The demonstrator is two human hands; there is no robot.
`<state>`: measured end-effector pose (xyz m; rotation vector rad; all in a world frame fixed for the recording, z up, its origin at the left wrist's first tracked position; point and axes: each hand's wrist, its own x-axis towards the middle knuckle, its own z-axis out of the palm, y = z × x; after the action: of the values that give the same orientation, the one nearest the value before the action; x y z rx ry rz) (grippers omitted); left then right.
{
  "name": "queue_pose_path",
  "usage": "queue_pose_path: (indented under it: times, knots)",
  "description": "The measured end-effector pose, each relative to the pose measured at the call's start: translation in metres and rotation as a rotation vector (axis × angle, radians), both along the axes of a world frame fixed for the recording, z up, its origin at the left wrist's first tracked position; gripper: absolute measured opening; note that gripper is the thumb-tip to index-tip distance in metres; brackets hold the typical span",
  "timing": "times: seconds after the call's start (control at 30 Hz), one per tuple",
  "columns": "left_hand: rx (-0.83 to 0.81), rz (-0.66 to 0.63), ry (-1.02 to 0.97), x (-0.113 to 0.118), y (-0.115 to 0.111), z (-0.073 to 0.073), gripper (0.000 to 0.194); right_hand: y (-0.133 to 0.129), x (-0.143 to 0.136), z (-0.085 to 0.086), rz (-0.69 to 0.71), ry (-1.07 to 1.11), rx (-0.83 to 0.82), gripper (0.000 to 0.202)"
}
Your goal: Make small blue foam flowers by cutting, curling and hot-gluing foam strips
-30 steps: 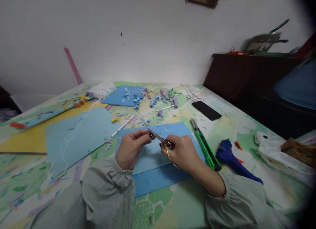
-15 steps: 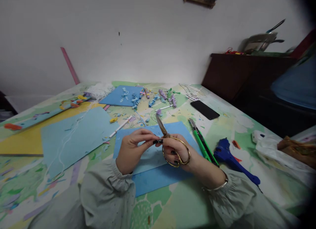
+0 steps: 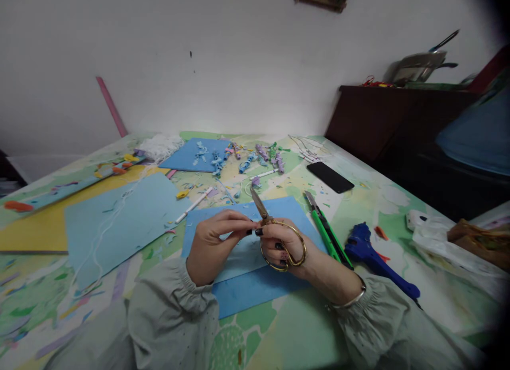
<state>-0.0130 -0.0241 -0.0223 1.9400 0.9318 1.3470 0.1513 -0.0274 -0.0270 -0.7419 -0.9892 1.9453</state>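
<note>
Grey-green fabric, your two sleeves (image 3: 171,295), comes in at 7 and 5 o'clock. A blue sheet (image 3: 255,295) lies under your hands, a lighter blue sheet (image 3: 239,261) on top of it. Your left hand (image 3: 211,242): narrow pinch, thumb and fingertips together; can't tell what, if anything, sits between them. Your right hand (image 3: 287,238) holds the scissors (image 3: 260,205), gold handles at the palm, blades pointing to 11 o'clock above the sheets. Right thumb just beside the left fingertips; can't tell if touching.

Around your hands: green cutter (image 3: 327,234) at 2 o'clock, blue glue gun (image 3: 372,257) at 3, past the cutter. Pale blue sheet (image 3: 145,216) at 9, white string lying across it. White stick (image 3: 194,205) at 10, near the sheets. Black phone (image 3: 330,177) at 1, lying flat.

Farther: curled light blue (image 3: 247,162) and purple pieces (image 3: 280,162) at 12, another blue sheet (image 3: 181,158) at 11, white yarn heap (image 3: 161,146) beside its left edge. Pale wall (image 3: 239,56) behind.
</note>
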Motion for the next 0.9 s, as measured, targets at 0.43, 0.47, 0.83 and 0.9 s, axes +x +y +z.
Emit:
queue_pose_path:
  times: [0.43,0.47,0.83,0.9]
  knots:
    - [-0.429,0.025,-0.084,0.004,0.0,-0.001,0.015,-0.001,-0.006,0.001,-0.346,-0.514,0.365,0.011]
    - [-0.446,0.03,-0.114,0.004,0.001,-0.001,0.015,0.0,-0.005,0.0,-0.372,-0.567,0.424,0.011]
    - [-0.517,-0.008,-0.368,0.003,0.002,-0.004,0.012,-0.009,-0.006,-0.004,-0.469,-1.101,0.94,0.013]
    - [-0.54,-0.013,-0.391,0.004,0.001,-0.002,0.013,-0.009,-0.006,-0.004,-0.475,-1.134,0.958,0.012]
